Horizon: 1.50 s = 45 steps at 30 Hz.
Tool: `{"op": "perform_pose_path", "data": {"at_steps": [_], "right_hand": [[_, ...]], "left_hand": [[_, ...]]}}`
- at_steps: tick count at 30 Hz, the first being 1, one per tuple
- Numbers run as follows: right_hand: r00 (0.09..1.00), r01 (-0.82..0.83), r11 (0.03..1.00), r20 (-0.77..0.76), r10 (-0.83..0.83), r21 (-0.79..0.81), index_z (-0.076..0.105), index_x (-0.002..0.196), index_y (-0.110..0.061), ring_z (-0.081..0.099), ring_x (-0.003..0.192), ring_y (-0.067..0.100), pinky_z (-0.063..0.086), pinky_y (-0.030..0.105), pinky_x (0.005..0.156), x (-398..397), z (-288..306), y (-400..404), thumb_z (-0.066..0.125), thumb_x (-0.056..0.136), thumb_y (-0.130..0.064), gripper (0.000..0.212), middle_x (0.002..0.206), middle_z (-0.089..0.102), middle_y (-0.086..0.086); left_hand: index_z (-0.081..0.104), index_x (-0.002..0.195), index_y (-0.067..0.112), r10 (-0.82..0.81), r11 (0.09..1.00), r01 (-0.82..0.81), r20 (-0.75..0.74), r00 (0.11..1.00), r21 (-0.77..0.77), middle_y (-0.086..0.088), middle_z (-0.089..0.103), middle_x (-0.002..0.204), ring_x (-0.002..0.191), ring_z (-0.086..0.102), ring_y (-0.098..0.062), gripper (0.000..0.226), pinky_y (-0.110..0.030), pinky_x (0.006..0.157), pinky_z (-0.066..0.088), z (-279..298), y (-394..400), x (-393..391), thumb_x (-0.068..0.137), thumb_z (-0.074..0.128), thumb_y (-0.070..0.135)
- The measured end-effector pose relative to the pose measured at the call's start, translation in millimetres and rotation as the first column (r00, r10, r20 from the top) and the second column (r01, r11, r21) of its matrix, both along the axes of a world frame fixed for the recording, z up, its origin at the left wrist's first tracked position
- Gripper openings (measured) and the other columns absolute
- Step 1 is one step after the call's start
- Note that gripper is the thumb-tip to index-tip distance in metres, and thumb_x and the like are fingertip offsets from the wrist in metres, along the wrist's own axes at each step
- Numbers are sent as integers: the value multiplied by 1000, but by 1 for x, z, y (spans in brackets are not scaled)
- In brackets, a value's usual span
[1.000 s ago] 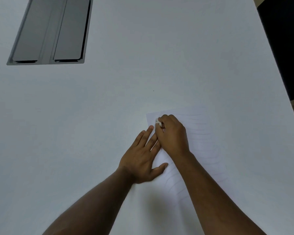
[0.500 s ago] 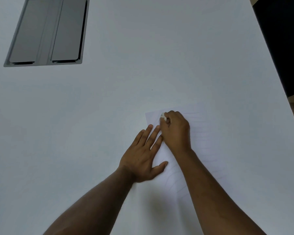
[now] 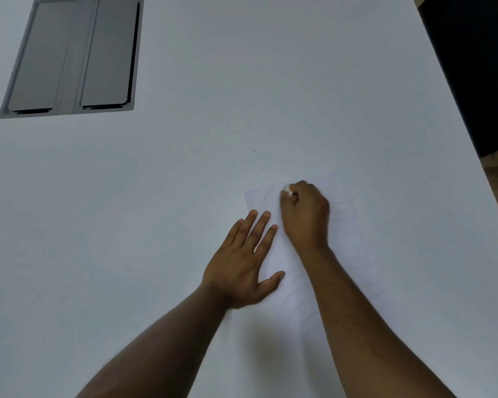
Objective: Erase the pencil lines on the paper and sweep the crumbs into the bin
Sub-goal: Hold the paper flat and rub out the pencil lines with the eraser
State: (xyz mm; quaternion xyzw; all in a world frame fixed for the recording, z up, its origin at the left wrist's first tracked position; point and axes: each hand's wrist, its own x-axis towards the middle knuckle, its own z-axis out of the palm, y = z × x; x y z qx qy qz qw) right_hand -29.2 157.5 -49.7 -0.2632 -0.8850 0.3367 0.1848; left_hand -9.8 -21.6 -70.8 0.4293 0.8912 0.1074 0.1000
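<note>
A white sheet of paper (image 3: 345, 231) lies flat on the white bench (image 3: 242, 81), turned a little so its far left corner points away. Faint curved pencil lines (image 3: 292, 304) cross it, clearest on the near part. A small white eraser (image 3: 287, 190) sits near the sheet's far edge, its tip down on the paper. Any crumbs are too small to tell.

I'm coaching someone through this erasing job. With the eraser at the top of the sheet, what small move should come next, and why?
Probably draw the eraser back down the paper, rubbing toward the nearer pencil lines. The right hand pinches it near the sheet's far edge, faint curved lines remain lower down, and the left hand presses flat on the sheet's left edge, steadying it.
</note>
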Motion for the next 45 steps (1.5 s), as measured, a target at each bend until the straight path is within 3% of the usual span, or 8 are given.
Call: {"op": "perform_pose_path", "data": {"at_steps": [5,10,14,18,28,36,41,45], "right_hand": [[989,-135,990,59,137,-30,63,82,-14,54,67,9,46,23,61,1,-4,-32,61,93,-20,13,76,60,-4],[997,77,996,26,-79,53,63,80,-7,52,62,16,38,25,59,-3,-5,4,63,90,-14,13,73,61,6],[989,146,989,35,-146,-18,60,76,-9,52,61,15,42,23,58,3,-2,27,63,92,-16,18,70,60,2],[995,87,991,-43,-91,-97,64,83,-9,54,64,9,43,15,61,18,2,16,66,92,-17,13,74,61,-1],[999,-49,997,-2,49,-66,64,89,-12,50,67,-5,37,4,65,55,0,4,66,93,-19,8,76,54,-11],[992,-99,989,69,106,-108,61,93,-15,52,56,5,45,20,54,36,7,0,61,96,-28,14,63,51,-15],[977,-163,980,118,177,-117,62,98,-15,57,63,7,47,20,59,20,5,-13,58,97,-28,14,71,59,-10],[978,-156,988,135,157,-19,62,95,-11,63,68,16,54,31,63,15,5,-15,57,97,-23,13,76,67,0]], "left_hand": [[23,164,15,2,999,-3,11,1000,32,-9,13,172,160,-3,-25,83,-47,129,12,0,2,-1,101,35,67],[18,165,15,6,1000,-6,-1,1000,3,-6,3,174,160,-6,-25,84,-46,130,10,-1,0,0,101,33,67],[14,166,17,9,1000,-8,4,1000,-21,-4,-2,174,160,-11,-23,85,-44,130,7,-1,0,1,101,30,69],[13,166,17,5,1000,-4,18,1000,-18,-4,-4,174,159,-13,-22,85,-44,130,6,0,-1,-1,101,29,69],[10,166,13,1,999,-2,29,1000,33,-6,-1,174,160,-8,-20,86,-44,129,7,1,1,-2,102,29,68],[9,165,10,-32,999,32,-17,999,-25,-5,-1,174,160,-9,-19,85,-43,130,6,-2,3,-14,103,30,65],[8,165,9,-20,1000,20,-1,1000,-22,-5,0,173,160,-9,-18,88,-42,130,5,-2,5,-14,102,33,66],[8,165,10,-19,999,19,12,1000,-27,-5,1,174,160,-8,-19,89,-43,130,6,-1,5,-14,102,34,66]]}}
